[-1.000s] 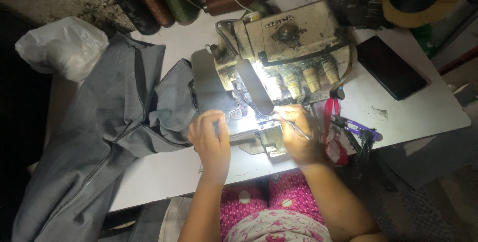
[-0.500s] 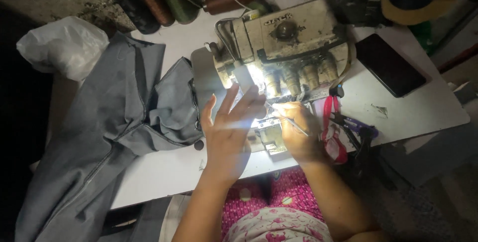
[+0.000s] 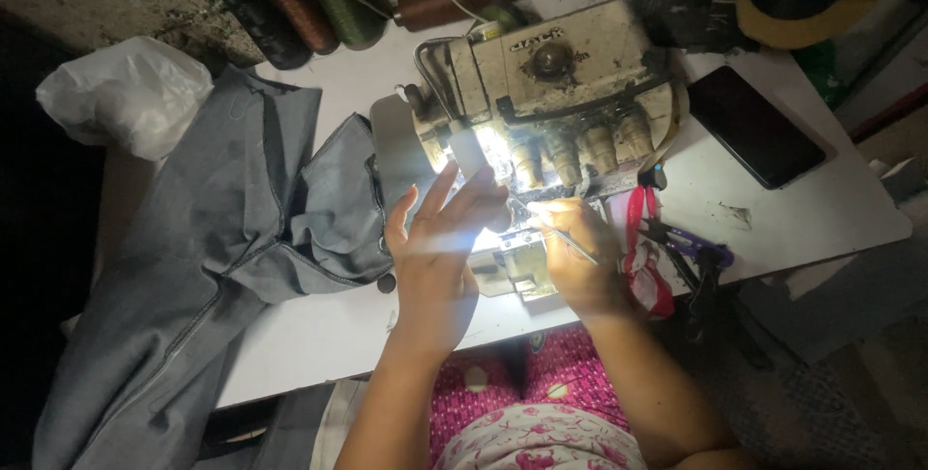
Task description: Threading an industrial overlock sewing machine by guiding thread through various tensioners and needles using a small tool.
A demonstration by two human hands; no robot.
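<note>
Tweezers [image 3: 570, 243] sit pinched in the right hand [image 3: 580, 262], tip aimed at the lit needle area of the overlock machine [image 3: 551, 102] for fine threading; the left hand [image 3: 440, 248] hovers beside, fingers spread, holding nothing, grey cloth [image 3: 242, 238] pushed aside on the tabletop [image 3: 319, 335].

Tailoring workshop: sewing machine [image 3: 551, 93], thread cones [image 3: 290, 6]

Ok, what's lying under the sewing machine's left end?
Grey fabric spreads from the worn cream sewing machine across the white table. The raised left hand and lamp glare hide the needle area itself.
</note>
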